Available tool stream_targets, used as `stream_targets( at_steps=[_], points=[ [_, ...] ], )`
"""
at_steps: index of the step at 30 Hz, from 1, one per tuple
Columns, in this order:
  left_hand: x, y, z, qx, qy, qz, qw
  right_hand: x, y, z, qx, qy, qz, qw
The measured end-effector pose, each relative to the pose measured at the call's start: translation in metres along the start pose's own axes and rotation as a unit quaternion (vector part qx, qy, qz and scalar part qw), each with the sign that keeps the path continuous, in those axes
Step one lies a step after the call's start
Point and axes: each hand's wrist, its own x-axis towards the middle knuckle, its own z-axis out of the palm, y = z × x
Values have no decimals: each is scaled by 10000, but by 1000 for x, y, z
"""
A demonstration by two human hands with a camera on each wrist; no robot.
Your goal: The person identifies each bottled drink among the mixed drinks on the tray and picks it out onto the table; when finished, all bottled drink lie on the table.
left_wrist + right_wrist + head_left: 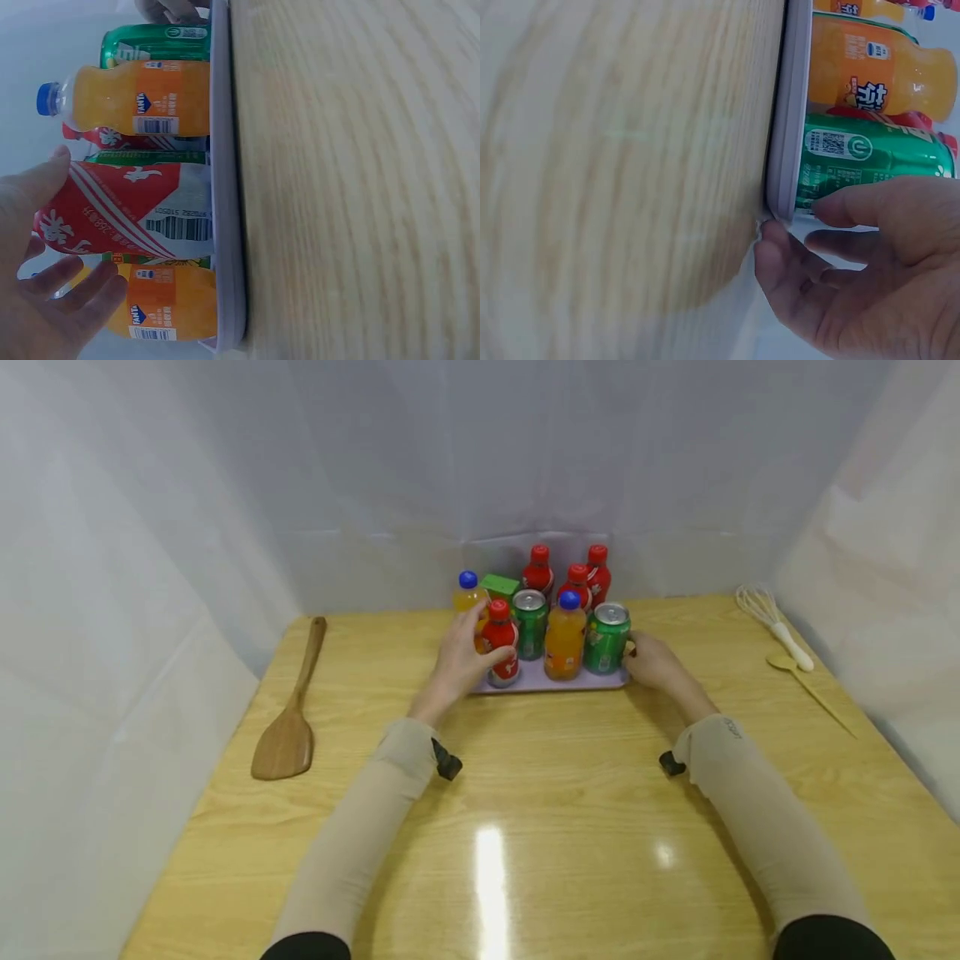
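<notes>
A lilac tray (pixel 534 677) carries drinks. My left hand (pixel 456 656) is around a red bottle (pixel 503 639) at its front left, thumb on one side and spread fingers on the other. In the left wrist view those fingers lie over a Fanta bottle (pixel 157 307), with a gap to the red bottle. My right hand (pixel 654 662) pinches the tray's right end, fingers low at the corner and thumb near the base of a green can (pixel 870 154). Another Fanta bottle (pixel 564 642) stands front middle, beside a second green can (pixel 530 628).
Behind stand several red bottles (pixel 537 575) and a green box (pixel 500 585), close to the white curtain (pixel 420 485). A wooden turner (pixel 285 745) lies on the left of the table. To the right lie a whisk (pixel 783 635) and a yellow spoon (pixel 813 692).
</notes>
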Motion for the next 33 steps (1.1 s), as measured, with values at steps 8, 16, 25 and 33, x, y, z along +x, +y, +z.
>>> stream_targets(
  at_steps=[8, 16, 25, 33],
  points=[
    [-5, -2, 3, 235, 78, 187, 9995, 4, -1, 2, 270, -184, 136, 9994],
    [-7, -5, 3, -12, 123, 213, 9997, 5, -2, 3, 392, -291, 263, 9985],
    [-12, -6, -3, -614, 356, 151, 9974, 4, -3, 3, 544, -408, 428, 9968],
    [-13, 0, -26, -1895, 549, -622, 9784, 7, -2, 2, 605, -447, 479, 9960]
  ],
)
